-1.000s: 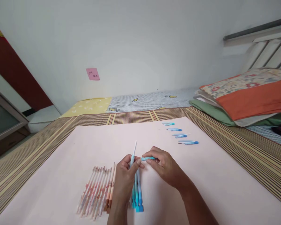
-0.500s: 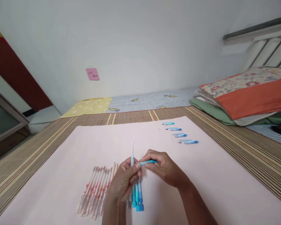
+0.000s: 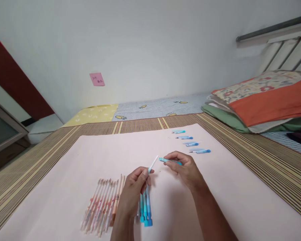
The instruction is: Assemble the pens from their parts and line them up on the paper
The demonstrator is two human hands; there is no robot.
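My left hand (image 3: 137,180) pinches a slim white pen refill (image 3: 154,163) with a pale blue piece near the fingers, its tip slanting up to the right. My right hand (image 3: 184,167) is closed around a teal pen barrel (image 3: 163,159), whose end points at the refill with a small gap between them. Below my left hand lie several blue and teal pens (image 3: 147,209), partly covered by it. To the left is a row of several pens with pink and red patterns (image 3: 100,207), and beside them are wooden-coloured pencils (image 3: 115,207).
Pen parts in blue (image 3: 200,151) lie in separate groups at the back right of the pale paper sheet (image 3: 65,180). Around the sheet is a striped mat (image 3: 240,164). Folded bedding (image 3: 261,103) is piled at the right, and a wall (image 3: 150,50) stands behind.
My right hand has moved right and away from my left hand, carrying the teal barrel. The upright refill in my left hand now tilts to the right.
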